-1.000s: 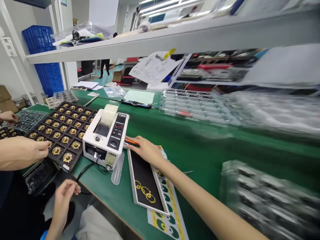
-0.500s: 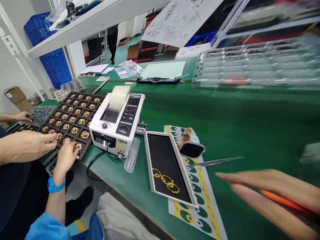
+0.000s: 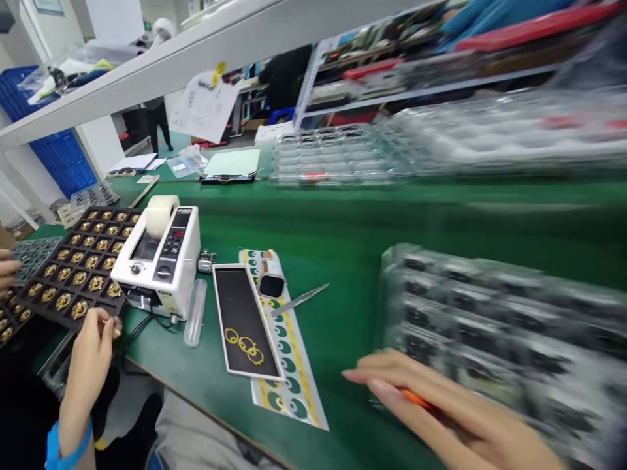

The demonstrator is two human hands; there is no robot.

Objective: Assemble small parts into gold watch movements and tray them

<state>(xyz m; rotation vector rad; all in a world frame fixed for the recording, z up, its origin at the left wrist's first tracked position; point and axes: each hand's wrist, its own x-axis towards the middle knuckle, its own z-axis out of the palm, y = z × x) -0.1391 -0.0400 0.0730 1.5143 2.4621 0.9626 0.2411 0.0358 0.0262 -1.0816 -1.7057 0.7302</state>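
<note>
The left hand [image 3: 89, 347], wrist banded blue, bends upward, its fingertips pinching a small gold ring part [image 3: 116, 328] just beside a black foam tray [image 3: 43, 314] of gold parts; well apart, the blurred right hand [image 3: 431, 408] curls around a slim orange object [image 3: 416, 398] above the smooth green bench mat [image 3: 333, 222]; a white tape dispenser [image 3: 157, 261] stands nearby.

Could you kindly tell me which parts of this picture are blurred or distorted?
In the head view, the right hand and the clear plastic tray are smeared by motion blur; the white shelf slants from wide-angle distortion; the left hand and the black foam tray look fairly sharp.
</note>
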